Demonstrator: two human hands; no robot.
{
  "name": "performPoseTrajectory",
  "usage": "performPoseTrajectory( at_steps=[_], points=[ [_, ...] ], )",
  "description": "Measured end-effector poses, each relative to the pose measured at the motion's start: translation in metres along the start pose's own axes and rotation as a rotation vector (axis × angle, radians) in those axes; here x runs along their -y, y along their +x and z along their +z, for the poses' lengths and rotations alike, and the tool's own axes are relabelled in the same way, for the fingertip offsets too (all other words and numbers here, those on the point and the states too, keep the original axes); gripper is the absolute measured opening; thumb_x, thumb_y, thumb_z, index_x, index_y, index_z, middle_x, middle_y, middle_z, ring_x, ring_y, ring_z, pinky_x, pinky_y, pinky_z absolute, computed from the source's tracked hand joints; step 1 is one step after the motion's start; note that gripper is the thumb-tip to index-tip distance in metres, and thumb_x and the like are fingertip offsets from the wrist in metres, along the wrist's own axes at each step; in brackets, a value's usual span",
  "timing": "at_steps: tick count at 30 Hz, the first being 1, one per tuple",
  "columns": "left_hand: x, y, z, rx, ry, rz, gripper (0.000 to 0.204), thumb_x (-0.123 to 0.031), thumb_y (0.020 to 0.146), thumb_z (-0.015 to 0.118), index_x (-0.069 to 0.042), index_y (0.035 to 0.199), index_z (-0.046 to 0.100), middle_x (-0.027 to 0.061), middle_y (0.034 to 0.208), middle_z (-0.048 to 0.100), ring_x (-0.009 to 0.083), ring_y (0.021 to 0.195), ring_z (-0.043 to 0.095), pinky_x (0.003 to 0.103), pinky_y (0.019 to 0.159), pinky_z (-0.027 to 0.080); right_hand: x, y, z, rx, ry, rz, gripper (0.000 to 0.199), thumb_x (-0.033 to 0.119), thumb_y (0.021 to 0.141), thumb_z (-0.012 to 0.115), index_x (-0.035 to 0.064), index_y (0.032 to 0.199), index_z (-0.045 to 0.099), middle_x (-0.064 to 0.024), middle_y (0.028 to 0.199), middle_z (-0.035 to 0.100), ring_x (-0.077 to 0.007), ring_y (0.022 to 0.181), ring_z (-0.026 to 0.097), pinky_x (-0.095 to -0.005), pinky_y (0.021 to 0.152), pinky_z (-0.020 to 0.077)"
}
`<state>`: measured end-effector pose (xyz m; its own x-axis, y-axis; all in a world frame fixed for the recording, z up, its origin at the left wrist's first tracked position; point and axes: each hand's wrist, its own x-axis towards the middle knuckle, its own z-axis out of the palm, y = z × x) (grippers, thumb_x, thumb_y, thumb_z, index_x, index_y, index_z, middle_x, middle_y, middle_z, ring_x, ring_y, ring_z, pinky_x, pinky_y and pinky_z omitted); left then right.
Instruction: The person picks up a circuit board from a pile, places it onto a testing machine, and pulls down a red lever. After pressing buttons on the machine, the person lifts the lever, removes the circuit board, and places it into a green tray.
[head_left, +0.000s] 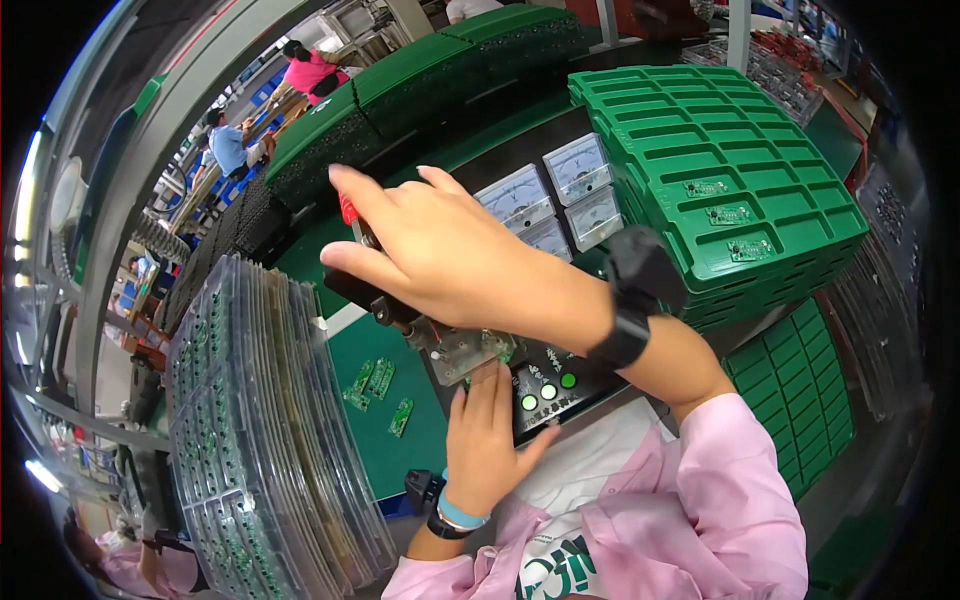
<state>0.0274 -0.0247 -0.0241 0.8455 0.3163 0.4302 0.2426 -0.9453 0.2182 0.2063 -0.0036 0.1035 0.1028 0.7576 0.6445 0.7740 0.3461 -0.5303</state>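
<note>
- Fixture (450, 362): on the bench in the middle of the view, its clear plate facing up; clock directions run from it.
- Left hand (480, 435), at 6 o'clock: open and flat, fingers straight and close together, thumb spread. The fingertips meet the plate's near edge, probably to steady something there; whether anything lies under them, I cannot tell.
- Lights (549, 392), at 4 o'clock: three green ones, set where the wrists leave them in sight.
- Right hand (435, 245), at 12 o'clock: half open, thumb and forefinger apart on either side of the red handle (348, 208) at 11. Whether it grips, I cannot tell.
- Loose boards (381, 378), at 8 o'clock: on the green mat, likely there for easy reach.
- Meters (516, 198), at 1 o'clock: stacked with dials up, presumably for reading from above.
- Clear trays (300, 400), towards 9 o'clock: stacked, perhaps to save bench space.
- Green trays (680, 160), at 2 o'clock: stacked, three boards in separate top pockets, likely to keep them apart.
- Co-workers (230, 145), beyond, towards 10 o'clock.
</note>
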Motion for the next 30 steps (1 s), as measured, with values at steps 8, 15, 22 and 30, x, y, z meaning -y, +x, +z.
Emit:
performPoseTrajectory(
  at_steps=[8,15,22,30],
  points=[
    [0.027,-0.021,-0.013,-0.376,-0.179,-0.103,0.023,0.001,0.074,0.074,-0.001,0.096,0.070,0.0149,0.104,0.070,0.0336,0.094,0.067,0.042,0.085,0.052,-0.013,-0.134,0.035,-0.263,0.177,-0.422,0.057,-0.004,0.072,0.065,0.0062,0.128,0.061,-0.0077,0.123,0.067,-0.0297,0.126,0.057,-0.0538,0.105,0.0395],
    [0.066,-0.010,-0.020,-0.215,-0.146,-0.097,0.037,-0.007,0.072,0.081,-0.001,0.106,0.066,0.0189,0.127,0.058,0.0396,0.115,0.057,0.045,0.096,0.046,-0.043,-0.243,0.058,-0.210,-0.451,-0.198,0.045,0.019,0.076,0.069,0.0133,0.119,0.059,-0.0052,0.129,0.064,-0.0273,0.118,0.059,-0.0436,0.104,0.0386],
    [0.077,-0.015,-0.027,-0.048,-0.155,-0.101,0.056,-0.017,0.068,0.087,-0.008,0.118,0.065,0.0203,0.136,0.051,0.0410,0.122,0.051,0.048,0.100,0.043,-0.067,-0.260,0.079,-0.350,-0.595,-0.301,0.038,0.037,0.081,0.065,0.0245,0.116,0.066,0.0064,0.128,0.064,-0.0141,0.119,0.056,-0.0418,0.115,0.0221],
    [0.081,-0.014,-0.023,0.085,-0.207,-0.159,0.103,-0.030,0.054,0.094,-0.011,0.143,0.046,0.0187,0.138,0.046,0.0376,0.130,0.042,0.049,0.109,0.033,-0.062,-0.258,0.079,-0.322,-0.639,-0.249,0.032,0.036,0.080,0.062,0.0240,0.108,0.070,0.0082,0.121,0.067,-0.0115,0.115,0.057,-0.0410,0.114,0.0209]
  ],
)
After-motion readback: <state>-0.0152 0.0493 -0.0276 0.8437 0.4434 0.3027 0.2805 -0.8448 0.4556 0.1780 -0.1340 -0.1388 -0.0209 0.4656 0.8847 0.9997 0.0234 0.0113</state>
